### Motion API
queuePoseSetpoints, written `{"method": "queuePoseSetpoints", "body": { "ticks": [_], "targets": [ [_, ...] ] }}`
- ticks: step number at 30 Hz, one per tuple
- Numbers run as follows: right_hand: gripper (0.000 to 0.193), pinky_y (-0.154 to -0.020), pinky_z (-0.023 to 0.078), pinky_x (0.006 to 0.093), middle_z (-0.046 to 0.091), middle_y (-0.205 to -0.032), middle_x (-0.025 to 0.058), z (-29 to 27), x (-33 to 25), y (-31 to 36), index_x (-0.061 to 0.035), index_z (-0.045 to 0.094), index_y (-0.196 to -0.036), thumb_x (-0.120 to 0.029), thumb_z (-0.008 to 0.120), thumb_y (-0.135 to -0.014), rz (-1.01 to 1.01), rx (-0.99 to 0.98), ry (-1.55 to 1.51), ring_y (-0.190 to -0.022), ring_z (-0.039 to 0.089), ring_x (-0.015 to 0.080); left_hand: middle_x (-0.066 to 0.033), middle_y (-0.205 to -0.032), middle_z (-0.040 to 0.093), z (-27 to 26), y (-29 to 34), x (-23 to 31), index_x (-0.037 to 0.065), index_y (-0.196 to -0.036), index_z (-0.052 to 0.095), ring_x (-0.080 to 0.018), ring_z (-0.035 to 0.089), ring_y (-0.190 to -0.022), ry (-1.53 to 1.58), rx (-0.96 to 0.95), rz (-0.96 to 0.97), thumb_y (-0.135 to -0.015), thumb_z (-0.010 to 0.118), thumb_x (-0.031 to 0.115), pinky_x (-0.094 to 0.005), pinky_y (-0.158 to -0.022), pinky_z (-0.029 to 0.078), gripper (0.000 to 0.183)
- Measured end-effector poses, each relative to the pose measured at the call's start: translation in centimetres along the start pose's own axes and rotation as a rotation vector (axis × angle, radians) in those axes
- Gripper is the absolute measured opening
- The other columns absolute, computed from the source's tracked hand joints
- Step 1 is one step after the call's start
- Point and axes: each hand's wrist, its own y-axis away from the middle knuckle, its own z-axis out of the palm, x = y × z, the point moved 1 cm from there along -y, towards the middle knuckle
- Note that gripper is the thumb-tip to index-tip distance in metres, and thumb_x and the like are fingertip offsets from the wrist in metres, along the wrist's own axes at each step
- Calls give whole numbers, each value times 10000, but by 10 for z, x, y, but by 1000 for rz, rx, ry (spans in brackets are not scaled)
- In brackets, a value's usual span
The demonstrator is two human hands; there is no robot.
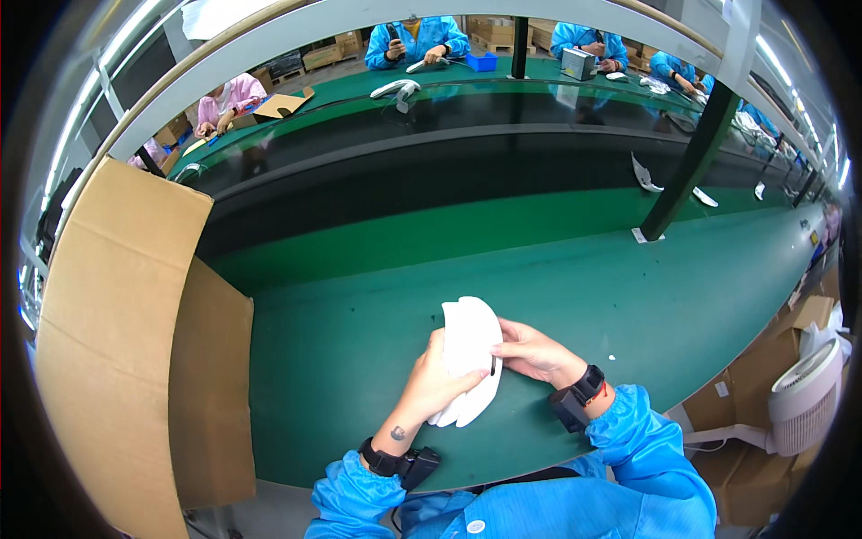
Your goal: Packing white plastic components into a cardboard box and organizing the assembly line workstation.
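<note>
Perhaps the layered white pieces (469,332), held by left hand (431,382) and right hand (536,353) together, could slip onto the counter (341,377) if either grip loosens.

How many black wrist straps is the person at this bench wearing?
2. The left strap is on the wrist behind the left hand, the right strap behind the right hand. Any under the blue sleeves would be hidden.
</note>
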Motion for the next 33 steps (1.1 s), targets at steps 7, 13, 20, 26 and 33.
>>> {"method": "queuePoseSetpoints", "body": {
  "ticks": [7,13,20,26,33],
  "targets": [
    [536,-992,441,384,491,-1287,126,-12,8,-1,19,378,-1339,-110,618,-878,33,-30,-93,-1168,512,227,-181,-1267,495,1,-5,-2,-7,-1358,325,-272,490,-1200,40,-30,64,-697,785,195,-386,-987,414,830],
    [519,-1009,419,388,496,-1289,140,4,5,9,41,361,-1345,-111,582,-900,1,87,-12,-1191,497,243,-181,-1325,442,11,-5,4,-2,-1388,294,-274,451,-1239,-25,2,30,-695,791,157,-383,-1012,395,867],
    [475,-1013,412,360,484,-1313,135,-15,25,6,29,322,-1387,-216,430,-995,-157,-6,98,-1183,508,224,-148,-1350,411,6,0,5,-5,-1398,293,-239,372,-1294,255,14,94,-710,772,107,-354,-1076,302,845],
    [242,-925,450,378,616,-1046,156,-46,7,0,7,615,-1047,-11,570,-810,-551,322,1210,-1083,563,306,-170,-1358,399,2,31,59,6,-1434,228,-240,387,-1280,268,136,42,-715,769,176,-340,-1052,325,916],
    [312,-1060,317,431,519,-1277,130,-30,7,-24,-23,569,-1084,7,532,-775,-472,380,1498,-1265,409,345,-186,-1439,333,-64,117,220,32,-1456,180,-285,427,-1283,-190,360,124,-656,828,252,-335,-1036,343,1053]
  ]
}}
